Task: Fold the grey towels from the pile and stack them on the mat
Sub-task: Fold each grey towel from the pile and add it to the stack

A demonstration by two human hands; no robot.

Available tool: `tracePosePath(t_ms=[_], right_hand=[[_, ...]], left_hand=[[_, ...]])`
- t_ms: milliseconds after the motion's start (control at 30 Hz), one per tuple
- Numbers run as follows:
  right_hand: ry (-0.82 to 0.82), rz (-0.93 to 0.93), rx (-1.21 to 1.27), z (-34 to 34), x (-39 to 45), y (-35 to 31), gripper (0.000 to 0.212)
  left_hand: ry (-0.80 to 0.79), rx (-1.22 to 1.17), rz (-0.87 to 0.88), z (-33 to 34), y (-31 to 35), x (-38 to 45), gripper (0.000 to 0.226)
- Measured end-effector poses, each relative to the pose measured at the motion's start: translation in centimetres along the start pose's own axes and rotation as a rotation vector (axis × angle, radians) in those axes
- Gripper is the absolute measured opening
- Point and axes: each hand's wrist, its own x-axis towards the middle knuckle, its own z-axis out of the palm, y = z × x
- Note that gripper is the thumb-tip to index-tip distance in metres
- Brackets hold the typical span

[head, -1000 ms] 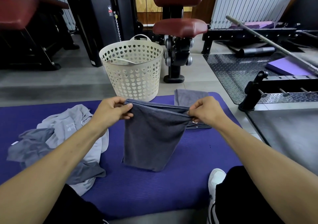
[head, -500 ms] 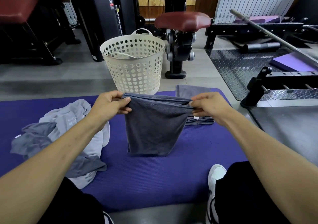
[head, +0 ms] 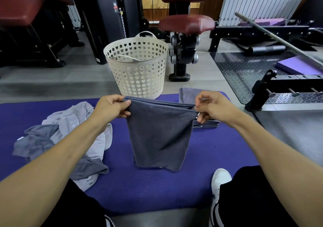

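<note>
Left hand (head: 111, 107) and right hand (head: 212, 107) each pinched a top corner of the half-folded grey towel (head: 158, 136); corners likely needed levelling before lowering onto the mat (head: 218, 150).

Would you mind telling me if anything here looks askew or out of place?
Nothing looks damaged or spilled. Only the unfolded pile lies crumpled on the mat, awaiting folding, while the folded stack sits neatly.

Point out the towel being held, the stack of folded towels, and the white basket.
held towel (head: 158, 136), head view, middle of the hanging cloth
folded stack (head: 206, 124), head view, layered edges
white basket (head: 138, 73), head view, perforated front wall
</note>
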Motion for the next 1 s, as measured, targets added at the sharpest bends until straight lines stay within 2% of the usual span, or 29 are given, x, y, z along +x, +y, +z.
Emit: tracePosePath(t_ms=[100, 233, 333, 467, 533, 667, 733, 833, 1000], right_hand=[[0.007, -0.077, -0.039, 0.0, -0.2, -0.2, 0.031], [0.015, -0.081, -0.272, -0.3, -0.6, 0.2, 0.034], [-0.040, -0.069, -0.489, -0.2, -0.8, 0.5, 0.039], [-0.149, -0.089, -0.609, 0.2, -1.1, 0.3, 0.030], [-0.199, -0.091, -0.608, 0.0, -1.3, 0.3, 0.027], [-0.247, -0.095, -0.450, -0.4, -1.4, 0.8, 0.021], [-0.204, -0.159, -0.404, -0.5, -1.4, 0.9, 0.012], [-0.091, -0.235, -0.388, -0.5, -1.2, 0.9, 0.017], [0.056, -0.205, -0.343, -0.6, -0.9, 1.1, 0.018]], left_hand=[[-0.020, 0.003, -0.019, -0.2, 0.0, -0.1, 0.008], [-0.015, -0.036, -0.016, 0.1, 0.4, -0.2, 0.008], [-0.024, -0.037, -0.004, 0.1, 0.7, -0.3, 0.008], [-0.018, -0.033, 0.002, -0.5, 0.9, -0.5, 0.008], [-0.035, -0.014, 0.001, -0.8, 0.9, -0.8, 0.008], [-0.034, 0.013, -0.016, -1.1, 0.9, -1.0, 0.011], [-0.040, 0.021, -0.024, -1.2, 0.9, -1.0, 0.013], [-0.071, 0.045, -0.031, -1.1, 0.9, -1.0, 0.013], [-0.071, 0.140, 0.012, -1.0, 1.4, -1.0, 0.010]])
